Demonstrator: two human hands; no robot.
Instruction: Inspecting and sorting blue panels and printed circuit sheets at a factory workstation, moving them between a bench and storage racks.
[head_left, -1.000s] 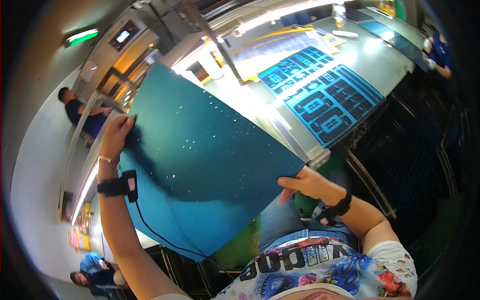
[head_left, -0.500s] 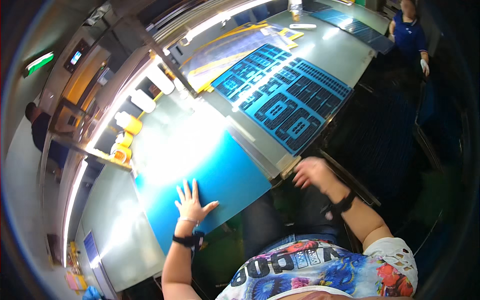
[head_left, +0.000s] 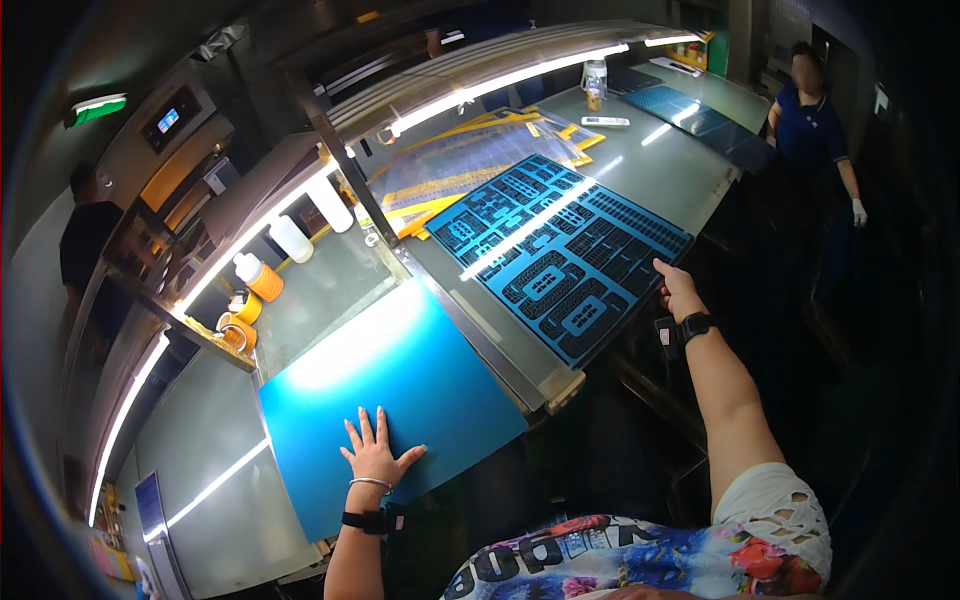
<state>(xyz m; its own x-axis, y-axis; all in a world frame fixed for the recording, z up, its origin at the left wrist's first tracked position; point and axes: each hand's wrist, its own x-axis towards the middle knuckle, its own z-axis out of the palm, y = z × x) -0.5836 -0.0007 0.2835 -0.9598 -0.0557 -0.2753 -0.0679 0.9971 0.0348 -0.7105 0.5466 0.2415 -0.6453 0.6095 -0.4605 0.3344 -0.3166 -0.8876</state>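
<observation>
1. On the glossy grey worktop (head_left: 325, 305), a plain blue rectangular sheet (head_left: 395, 385) lies flat beneath the left hand (head_left: 375, 461), its fingers spread apart.
2. Farther right, a blue rectangular panel with black block patterns (head_left: 560, 258) lies near; the right hand (head_left: 680, 290) is at its edge (clamped or merely touching, I cannot tell).
3. Large dark lettering crosses the white floral shirt (head_left: 690, 560); the small lit screen (head_left: 167, 121) is too small to read.

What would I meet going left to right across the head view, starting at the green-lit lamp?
Green-lit lamp, lit wall screen, plain blue sheet under the left hand, patterned blue panel, right hand, co-worker in dark blue.
</observation>
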